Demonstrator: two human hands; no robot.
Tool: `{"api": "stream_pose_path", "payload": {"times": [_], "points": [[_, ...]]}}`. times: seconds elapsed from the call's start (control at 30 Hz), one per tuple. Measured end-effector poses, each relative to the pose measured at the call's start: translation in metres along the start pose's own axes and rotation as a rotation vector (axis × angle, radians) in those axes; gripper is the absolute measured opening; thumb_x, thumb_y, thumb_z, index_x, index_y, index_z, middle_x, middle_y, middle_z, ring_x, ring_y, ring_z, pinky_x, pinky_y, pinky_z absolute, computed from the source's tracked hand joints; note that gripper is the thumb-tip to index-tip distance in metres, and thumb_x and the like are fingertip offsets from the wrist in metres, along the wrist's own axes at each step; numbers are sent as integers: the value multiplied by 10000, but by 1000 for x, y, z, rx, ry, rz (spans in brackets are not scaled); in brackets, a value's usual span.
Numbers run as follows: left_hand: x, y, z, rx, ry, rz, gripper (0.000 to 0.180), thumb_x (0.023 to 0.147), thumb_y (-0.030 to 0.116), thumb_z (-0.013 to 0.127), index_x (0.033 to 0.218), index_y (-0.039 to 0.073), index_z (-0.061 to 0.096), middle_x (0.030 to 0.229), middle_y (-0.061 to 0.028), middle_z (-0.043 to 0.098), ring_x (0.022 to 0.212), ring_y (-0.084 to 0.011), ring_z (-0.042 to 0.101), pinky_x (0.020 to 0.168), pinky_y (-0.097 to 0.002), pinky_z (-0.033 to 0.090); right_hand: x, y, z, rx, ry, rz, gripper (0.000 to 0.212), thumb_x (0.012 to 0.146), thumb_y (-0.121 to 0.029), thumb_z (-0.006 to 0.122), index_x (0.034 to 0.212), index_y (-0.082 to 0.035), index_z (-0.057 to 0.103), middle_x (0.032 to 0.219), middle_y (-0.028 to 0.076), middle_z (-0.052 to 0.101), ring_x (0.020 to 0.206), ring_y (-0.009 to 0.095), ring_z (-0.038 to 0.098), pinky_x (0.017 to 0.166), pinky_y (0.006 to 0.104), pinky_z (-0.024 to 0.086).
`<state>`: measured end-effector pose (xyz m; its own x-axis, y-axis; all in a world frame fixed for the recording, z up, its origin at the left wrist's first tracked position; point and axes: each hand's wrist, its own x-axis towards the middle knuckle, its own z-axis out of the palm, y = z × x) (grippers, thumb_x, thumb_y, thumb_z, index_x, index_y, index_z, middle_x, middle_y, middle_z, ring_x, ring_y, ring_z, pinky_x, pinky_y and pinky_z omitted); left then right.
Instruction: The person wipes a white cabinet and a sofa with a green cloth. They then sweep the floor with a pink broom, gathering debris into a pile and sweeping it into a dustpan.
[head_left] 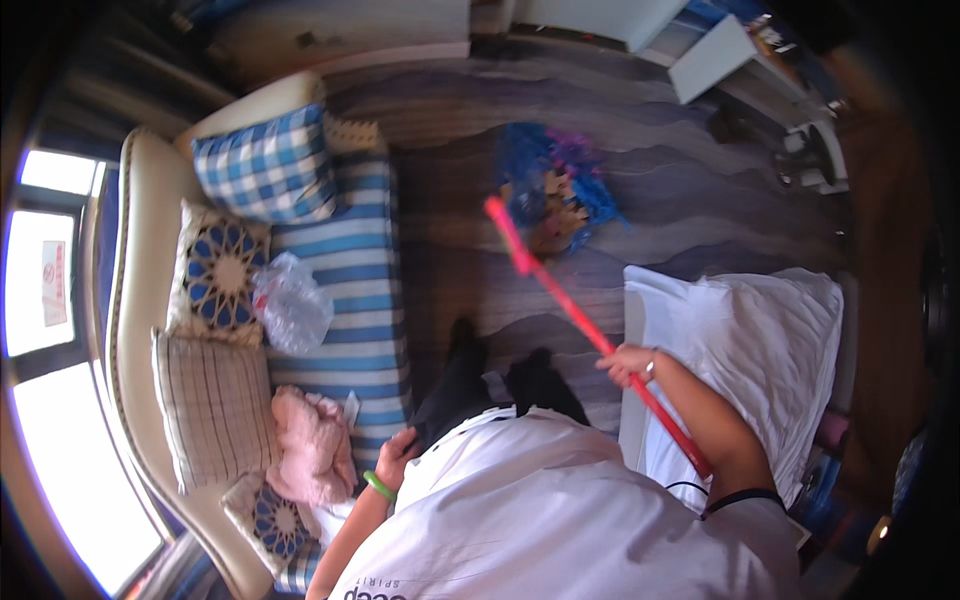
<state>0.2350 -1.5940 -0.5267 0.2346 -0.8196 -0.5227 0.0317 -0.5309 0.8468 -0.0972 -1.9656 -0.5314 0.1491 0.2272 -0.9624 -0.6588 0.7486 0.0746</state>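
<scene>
My right hand [628,366] is closed round a long red pole [572,314]. The pole slants from near my right elbow out over the floor, and its far end is a brighter pinkish red. Just beyond that end lies a heap of blue plastic and brown cardboard pieces [560,205] with a purple bit on top. At my left hip, my left hand [395,462], with a green bangle at the wrist, is closed against my dark trousers [445,395]. What its fingers hold, if anything, is hidden.
To my left is a cream sofa [140,250] with a blue-striped seat, several cushions, a clear plastic bag [293,305] and a pink fluffy cloth [315,445]. A white sheet [755,330] covers a low piece of furniture on my right. A white cabinet [715,60] stands at the far right.
</scene>
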Motion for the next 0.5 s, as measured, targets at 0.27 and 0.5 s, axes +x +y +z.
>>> {"api": "stream_pose_path", "payload": {"times": [0.27, 0.5], "points": [[56, -180, 11, -588, -380, -330, 331, 768, 192, 523, 1040, 14, 464, 973, -94, 531, 868, -179, 506, 778, -315, 400, 96, 99, -11, -110, 37, -95, 285, 843, -171, 570, 618, -107, 407, 473, -26, 393, 378, 73, 378, 367, 236, 320], [43, 56, 49, 865, -295, 455, 119, 778, 129, 584, 815, 29, 637, 763, -119, 645, 762, -228, 648, 645, -325, 513, 66, 148, -33, 194, -153, -257, 290, 830, -274, 598, 665, -87, 451, 494, -2, 438, 385, 99, 431, 375, 259, 391]]}}
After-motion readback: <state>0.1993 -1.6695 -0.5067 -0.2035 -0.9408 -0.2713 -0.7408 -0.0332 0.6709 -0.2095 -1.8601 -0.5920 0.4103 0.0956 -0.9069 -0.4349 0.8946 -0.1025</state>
